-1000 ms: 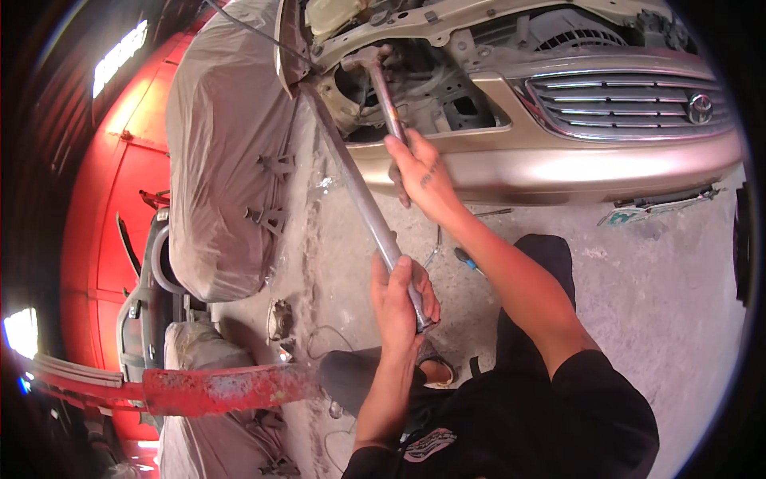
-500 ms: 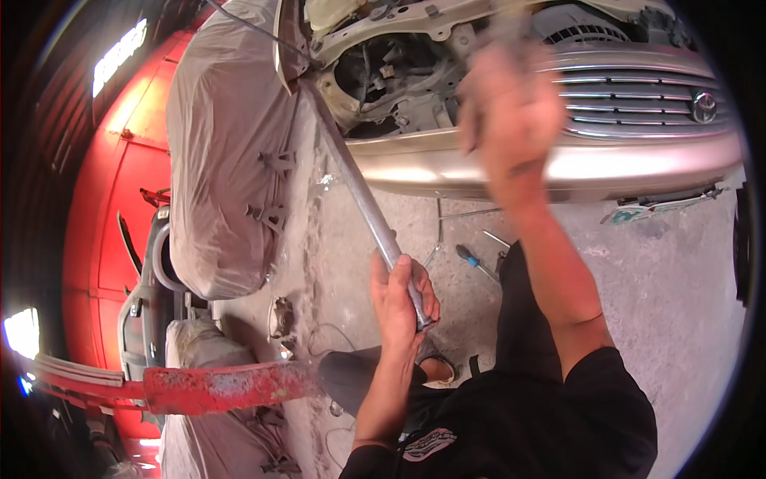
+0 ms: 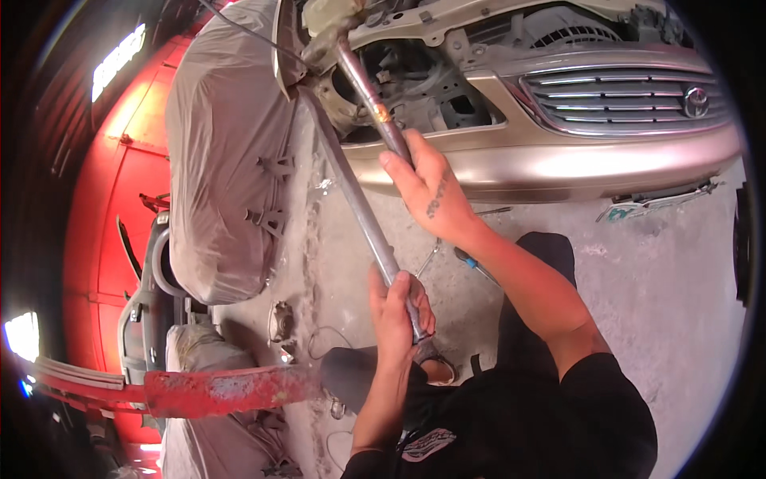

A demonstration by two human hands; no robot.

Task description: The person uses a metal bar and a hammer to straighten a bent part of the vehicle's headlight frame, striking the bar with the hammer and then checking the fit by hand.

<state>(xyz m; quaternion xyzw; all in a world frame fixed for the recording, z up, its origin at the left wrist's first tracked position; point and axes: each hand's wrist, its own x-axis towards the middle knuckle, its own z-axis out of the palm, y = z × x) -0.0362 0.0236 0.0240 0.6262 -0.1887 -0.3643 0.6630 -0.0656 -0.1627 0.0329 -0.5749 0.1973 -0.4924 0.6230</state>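
My left hand is wrapped round the lower end of a long grey metal bar. The bar slants away to the far left, and its upper end meets the edge of the car's fender. In my right hand is a hammer, gripped by its metal handle. The hammer's head is beside the bar's upper end, close to the fender; whether it touches cannot be made out. Just right of it gapes the headlight opening of the gold car.
The car's bumper and chrome grille span the far right. A covered vehicle stands at left. Across the lower left runs a worn red beam. A blue-handled screwdriver lies on the concrete floor by my knee.
My right hand has swung the hammer from high over the grille, where it was blurred, down and left toward the fender. The left hand and bar have shifted only slightly.
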